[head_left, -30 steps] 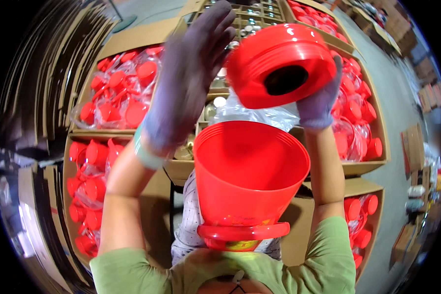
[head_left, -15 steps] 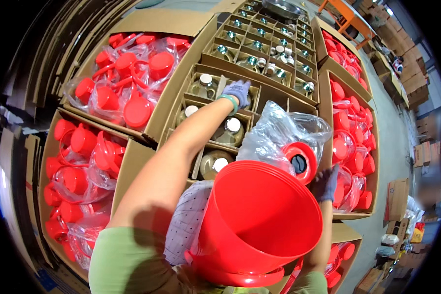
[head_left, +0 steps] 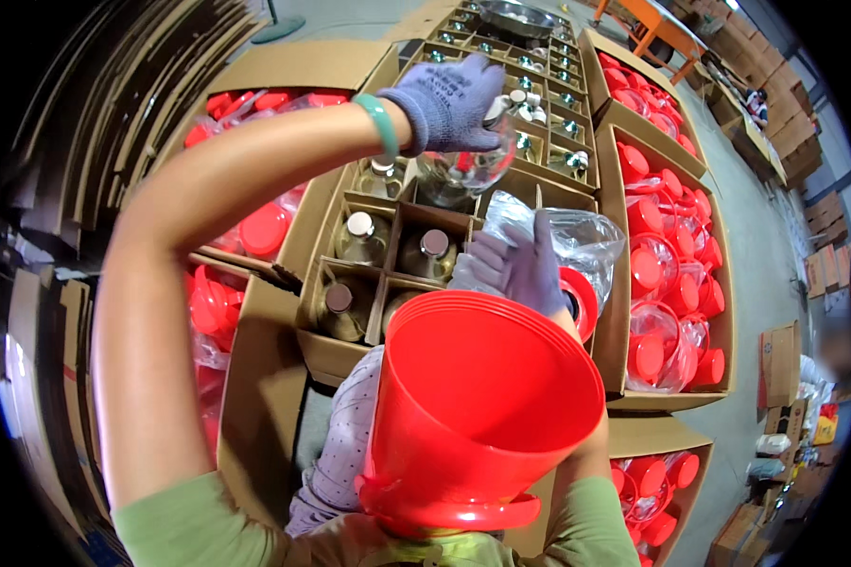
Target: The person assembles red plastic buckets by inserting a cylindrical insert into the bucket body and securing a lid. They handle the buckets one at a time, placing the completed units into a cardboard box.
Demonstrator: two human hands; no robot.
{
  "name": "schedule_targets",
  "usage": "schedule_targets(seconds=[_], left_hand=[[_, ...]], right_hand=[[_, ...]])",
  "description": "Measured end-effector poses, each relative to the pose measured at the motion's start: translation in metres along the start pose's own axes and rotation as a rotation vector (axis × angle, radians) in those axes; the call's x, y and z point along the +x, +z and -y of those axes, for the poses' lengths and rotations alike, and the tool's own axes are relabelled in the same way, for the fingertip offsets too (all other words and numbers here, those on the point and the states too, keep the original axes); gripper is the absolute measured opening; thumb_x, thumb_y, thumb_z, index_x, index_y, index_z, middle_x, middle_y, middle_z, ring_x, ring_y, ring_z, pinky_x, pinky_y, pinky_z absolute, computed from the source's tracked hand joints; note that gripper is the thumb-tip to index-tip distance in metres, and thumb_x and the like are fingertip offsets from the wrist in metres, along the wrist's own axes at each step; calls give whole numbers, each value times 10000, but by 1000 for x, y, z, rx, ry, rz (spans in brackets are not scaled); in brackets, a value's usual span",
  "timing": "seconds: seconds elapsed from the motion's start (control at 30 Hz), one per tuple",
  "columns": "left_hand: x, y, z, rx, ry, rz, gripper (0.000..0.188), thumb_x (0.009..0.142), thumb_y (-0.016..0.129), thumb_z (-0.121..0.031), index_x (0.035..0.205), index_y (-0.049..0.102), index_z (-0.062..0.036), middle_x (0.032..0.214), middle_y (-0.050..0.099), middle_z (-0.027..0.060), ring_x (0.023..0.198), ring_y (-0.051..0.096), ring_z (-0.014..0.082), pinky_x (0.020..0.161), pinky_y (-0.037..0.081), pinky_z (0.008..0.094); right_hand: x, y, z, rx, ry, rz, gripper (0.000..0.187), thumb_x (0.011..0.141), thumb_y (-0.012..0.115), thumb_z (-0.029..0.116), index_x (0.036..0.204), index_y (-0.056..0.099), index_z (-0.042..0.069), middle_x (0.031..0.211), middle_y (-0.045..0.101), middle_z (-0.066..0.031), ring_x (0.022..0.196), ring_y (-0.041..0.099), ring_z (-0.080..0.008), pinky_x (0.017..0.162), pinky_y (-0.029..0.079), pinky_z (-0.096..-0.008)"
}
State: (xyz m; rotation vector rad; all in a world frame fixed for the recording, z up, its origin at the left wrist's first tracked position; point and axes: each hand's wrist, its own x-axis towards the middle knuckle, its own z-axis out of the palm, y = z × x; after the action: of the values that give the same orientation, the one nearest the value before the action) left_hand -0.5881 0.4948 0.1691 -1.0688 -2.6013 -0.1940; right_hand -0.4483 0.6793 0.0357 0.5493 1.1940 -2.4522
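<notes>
My left hand (head_left: 447, 104), in a grey-purple glove, is closed round the upper part of a clear glass bottle (head_left: 487, 163) raised tilted over a divided carton (head_left: 326, 354). My right hand (head_left: 522, 265), gloved alike, reaches up behind a large red plastic bucket-shaped container (head_left: 487, 425), its fingers stretched out and holding nothing. It overlaps a clear plastic bag (head_left: 586, 236) and a red ring-shaped part (head_left: 584, 307). The container stands close before my body with its wide mouth tipped up. Capped bottles (head_left: 361, 241) stand in the carton's compartments.
Beyond lies a larger divided carton with several bottles (head_left: 565, 128). Open cartons of red plastic cups (head_left: 648, 269) in clear wrap line the right, with more red cups (head_left: 265, 227) at left. Stacked cardboard (head_left: 113, 113) stands far left. A round metal pan (head_left: 518, 17) sits at the back.
My left hand has come up out of the carton with the glass bottle. My right hand has moved left from beside the red cups to the plastic bag.
</notes>
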Motion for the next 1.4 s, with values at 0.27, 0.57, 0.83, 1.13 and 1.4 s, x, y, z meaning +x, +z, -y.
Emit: schedule_targets(seconds=[0.27, 0.57, 0.83, 1.13, 1.4], left_hand=[[-102, -154, -92, -235, 404, -163, 683, 717, 811, -355, 1254, 537, -36, 1429, 392, 265, 1295, 433, 429, 1086, 371, 454], [-170, -94, -85, -1023, -96, -312, 1104, 774, 699, -536, 1498, 159, 100, 1522, 256, 308, 1440, 243, 390, 1172, 214, 434], [-222, -70, -112, -1504, -443, -103, 491, 894, 547, -343, 1203, 516, 38, 1003, 556, 41, 787, 498, 79, 732, 472, 259], [-167, -111, -86, -1370, 227, 597, 799, 880, 597, -354, 1500, 278, 37, 1547, 318, 198, 1423, 327, 287, 1166, 260, 401], [-117, -147, -105, -368, 238, 685, 612, 783, 693, -451, 1210, 590, -25, 1062, 614, 209, 1014, 620, 336, 880, 482, 399]], right_hand=[[-8, 62, 69, 312, -473, 695, 680, 935, 458, 589, 1419, 458, 111, 1344, 564, -130, 1200, 570, -314, 1032, 463, -496], [-162, 50, 54, -277, -309, 585, 770, 864, 652, 321, 1504, 314, 58, 1458, 439, -88, 1358, 383, -196, 1128, 315, -364], [-196, 63, 33, -675, -404, 617, 766, 851, 606, 445, 1437, 414, -11, 1383, 507, -116, 1251, 481, -193, 1057, 388, -334], [-152, -5, 43, -382, -370, 193, 539, 995, 529, 310, 1450, 397, 53, 1428, 474, -115, 1283, 496, -224, 1038, 435, -358], [-117, -158, 31, -1636, 90, -554, 591, 843, 529, 479, 973, 710, -69, 952, 687, -295, 979, 682, -384, 871, 522, -443]])
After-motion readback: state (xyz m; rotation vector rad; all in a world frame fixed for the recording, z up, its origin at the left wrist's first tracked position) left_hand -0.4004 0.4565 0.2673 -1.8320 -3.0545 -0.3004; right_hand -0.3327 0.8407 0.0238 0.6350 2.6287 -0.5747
